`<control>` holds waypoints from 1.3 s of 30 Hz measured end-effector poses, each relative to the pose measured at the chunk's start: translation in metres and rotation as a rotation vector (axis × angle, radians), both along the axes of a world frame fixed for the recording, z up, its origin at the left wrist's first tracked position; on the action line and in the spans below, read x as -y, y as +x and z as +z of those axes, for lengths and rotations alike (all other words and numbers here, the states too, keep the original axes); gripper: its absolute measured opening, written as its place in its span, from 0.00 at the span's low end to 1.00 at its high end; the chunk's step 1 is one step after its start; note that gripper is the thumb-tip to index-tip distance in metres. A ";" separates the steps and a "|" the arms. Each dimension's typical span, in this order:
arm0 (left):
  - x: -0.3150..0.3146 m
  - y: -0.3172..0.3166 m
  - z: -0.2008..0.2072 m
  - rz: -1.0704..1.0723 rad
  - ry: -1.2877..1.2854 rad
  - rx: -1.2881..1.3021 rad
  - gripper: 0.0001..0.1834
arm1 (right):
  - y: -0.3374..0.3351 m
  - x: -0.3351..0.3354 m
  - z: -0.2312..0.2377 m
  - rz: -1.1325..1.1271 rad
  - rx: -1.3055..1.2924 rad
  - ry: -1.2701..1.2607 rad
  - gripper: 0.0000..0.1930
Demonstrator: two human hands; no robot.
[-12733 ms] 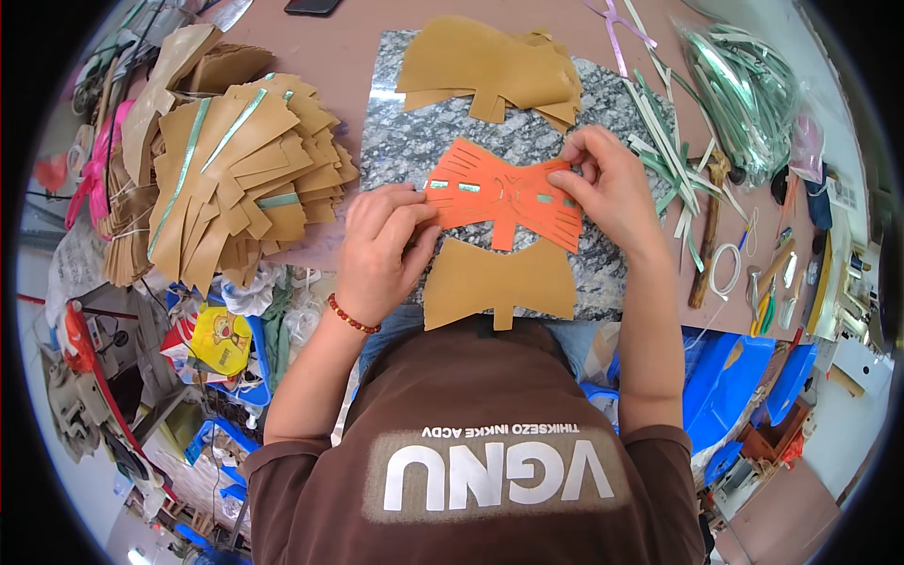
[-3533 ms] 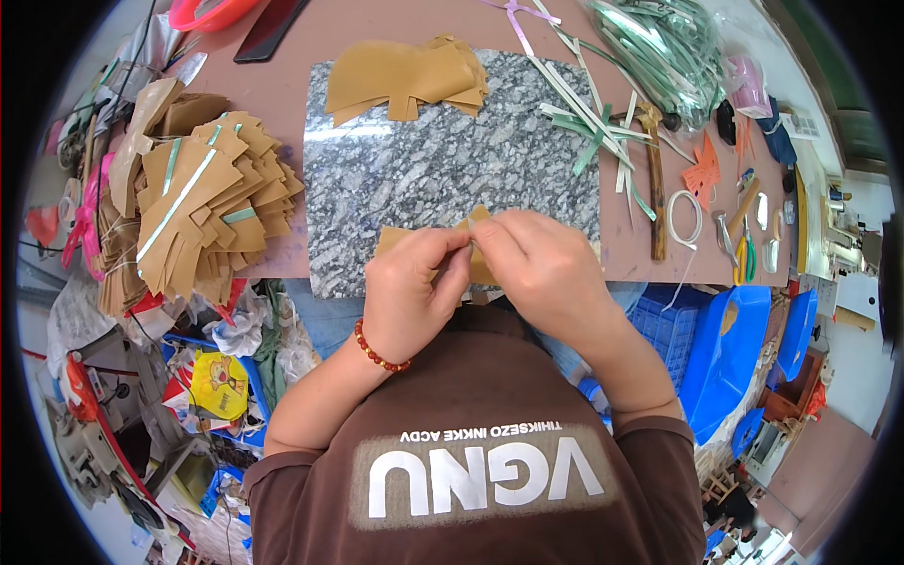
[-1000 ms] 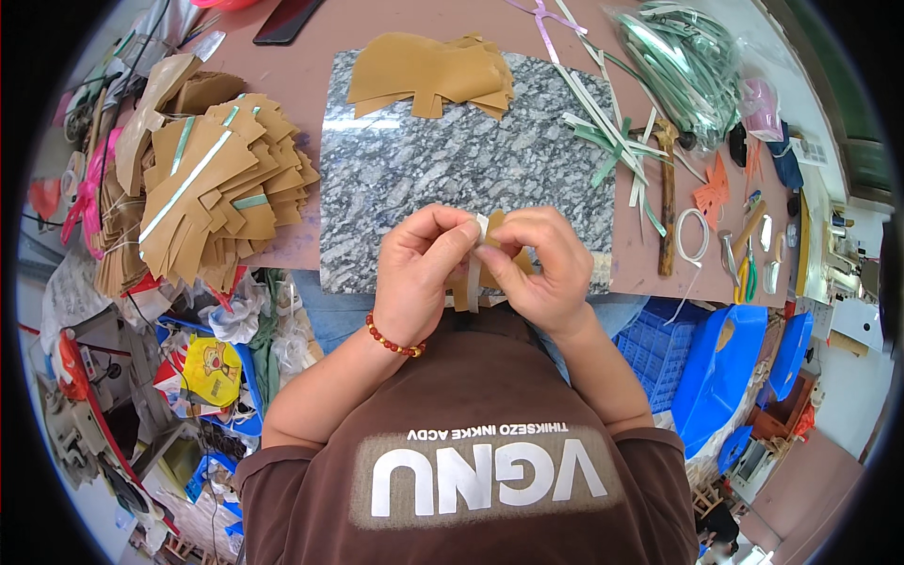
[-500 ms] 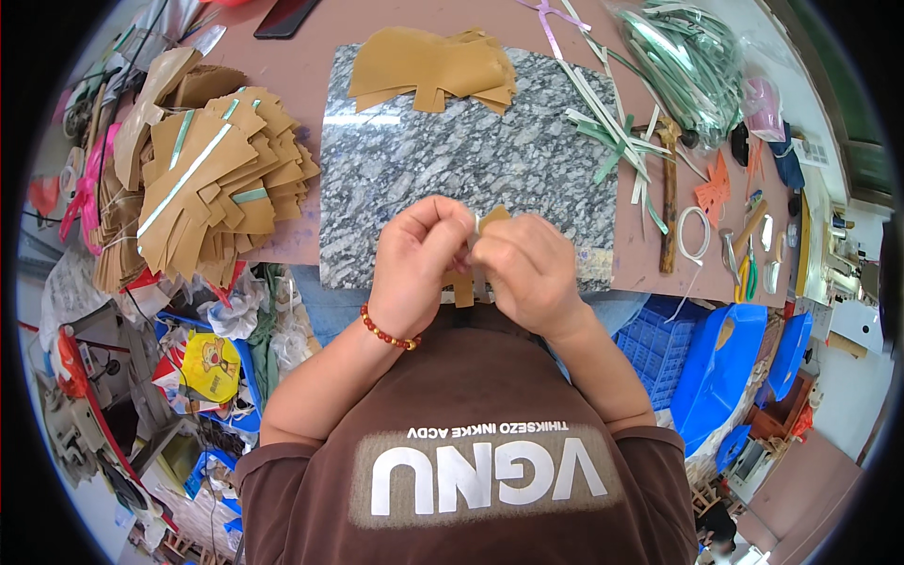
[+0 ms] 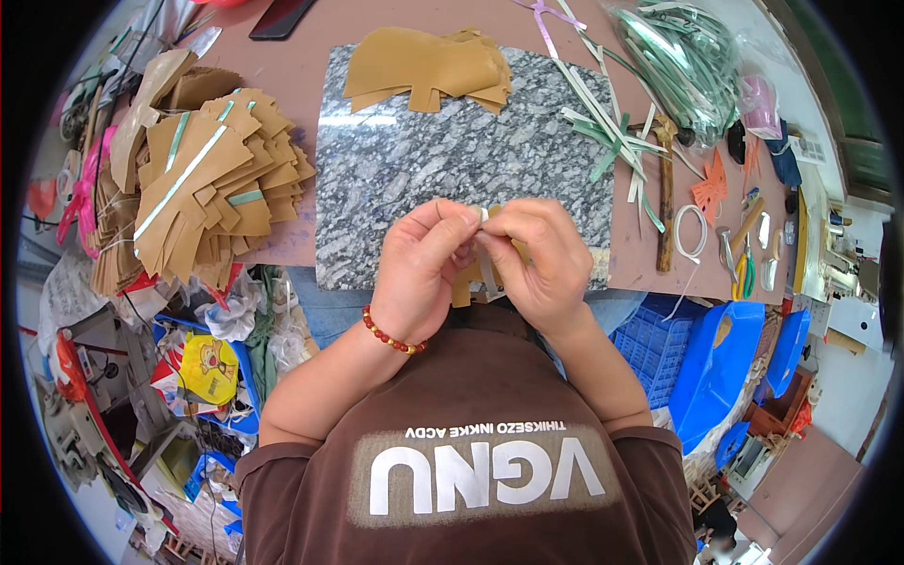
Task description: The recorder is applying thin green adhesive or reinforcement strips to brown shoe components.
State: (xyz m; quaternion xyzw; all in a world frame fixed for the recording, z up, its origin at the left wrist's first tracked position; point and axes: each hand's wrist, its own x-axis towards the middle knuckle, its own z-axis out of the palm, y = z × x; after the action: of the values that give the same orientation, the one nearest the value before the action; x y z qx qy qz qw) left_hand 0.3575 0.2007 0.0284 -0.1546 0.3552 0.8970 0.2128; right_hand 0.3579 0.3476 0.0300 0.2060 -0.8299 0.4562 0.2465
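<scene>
Both hands are close together over the near edge of the grey speckled stone slab (image 5: 414, 160). My left hand (image 5: 424, 259), with a red bead bracelet on its wrist, pinches a small tan cut piece (image 5: 461, 291) that looks like leather. Much of that piece is hidden behind the fingers. My right hand (image 5: 541, 259) has thumb and forefinger closed on a narrow white strip (image 5: 486, 269), whose pale end shows between the fingertips. On the slab's far side lies a fanned stack of tan pieces (image 5: 424, 66).
At the left is a large heap of tan pieces (image 5: 207, 179), some with pale green strips. Loose strips (image 5: 612, 141), a bag of green strips (image 5: 683, 71), a hammer (image 5: 666, 198), a white cord coil (image 5: 690, 232) and pliers (image 5: 744, 273) lie at the right. A phone (image 5: 281, 19) is at the back.
My right hand has turned, its fingers now pinching at the left hand's fingertips instead of curled in a fist. More of the white strip shows. The left hand has barely moved.
</scene>
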 end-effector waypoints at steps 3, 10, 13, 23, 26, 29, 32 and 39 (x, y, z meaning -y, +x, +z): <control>0.002 0.002 -0.004 -0.064 0.010 -0.011 0.06 | 0.001 -0.002 -0.002 -0.019 0.023 0.051 0.11; 0.002 0.004 -0.001 -0.051 0.130 0.040 0.06 | -0.008 -0.007 -0.012 0.097 -0.176 0.211 0.10; 0.003 0.002 0.000 -0.101 0.050 0.033 0.09 | -0.007 -0.013 -0.018 0.116 -0.208 0.212 0.09; 0.004 -0.001 -0.004 -0.103 0.103 0.036 0.09 | -0.001 -0.004 -0.003 -0.011 -0.103 0.052 0.11; 0.004 0.001 -0.008 -0.103 0.132 0.016 0.08 | -0.003 -0.004 -0.005 -0.025 -0.068 0.076 0.11; 0.003 0.003 -0.009 -0.094 0.157 0.012 0.08 | -0.002 -0.004 -0.005 -0.041 -0.071 0.084 0.10; -0.001 0.005 -0.009 -0.022 0.126 -0.020 0.07 | 0.005 -0.001 0.002 -0.048 0.056 0.012 0.08; -0.004 0.005 -0.005 0.162 -0.022 -0.287 0.05 | 0.013 0.004 0.017 0.003 0.461 -0.312 0.05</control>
State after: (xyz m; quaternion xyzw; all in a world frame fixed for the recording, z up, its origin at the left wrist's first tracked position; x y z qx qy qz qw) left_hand 0.3623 0.2049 0.0231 -0.0551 0.3781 0.9202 0.0853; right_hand 0.3707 0.3432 0.0466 0.0579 -0.7835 0.6135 0.0793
